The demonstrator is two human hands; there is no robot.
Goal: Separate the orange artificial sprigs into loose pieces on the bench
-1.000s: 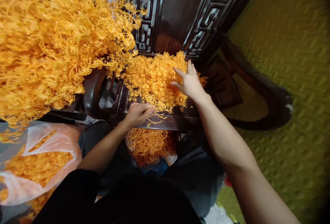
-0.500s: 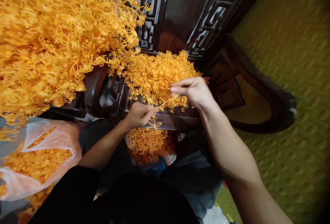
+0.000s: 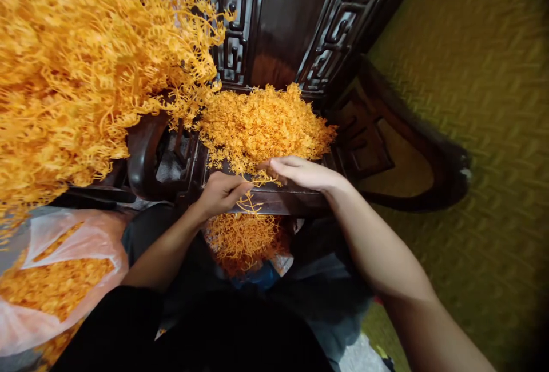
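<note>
My left hand (image 3: 223, 194) is closed in a pinch on the thin stem of an orange plastic sprig (image 3: 260, 180). Branched stem ends hang below its fingertips. My right hand (image 3: 302, 172) is at the sprig's other end, fingers bent down over it; the fingertips are partly hidden and slightly blurred. Just beyond both hands, a heap of small orange plastic sprigs (image 3: 266, 123) lies on a dark wooden seat (image 3: 295, 203). Below the seat edge, between my knees, a bunch of bare orange stems (image 3: 242, 240) fills a container whose walls are mostly hidden.
A large mass of long orange plastic strands (image 3: 77, 75) rises at the left, over a dark wooden armrest (image 3: 143, 158). On the floor at lower left is a pale plastic bag (image 3: 115, 240) with orange pieces inside. A carved wooden back (image 3: 291, 23) and a yellow-green textured surface (image 3: 493, 189) border the seat.
My right hand has moved down and left, closer to my left hand, along the sprig. My left hand keeps its pinch. The whole view has shifted slightly.
</note>
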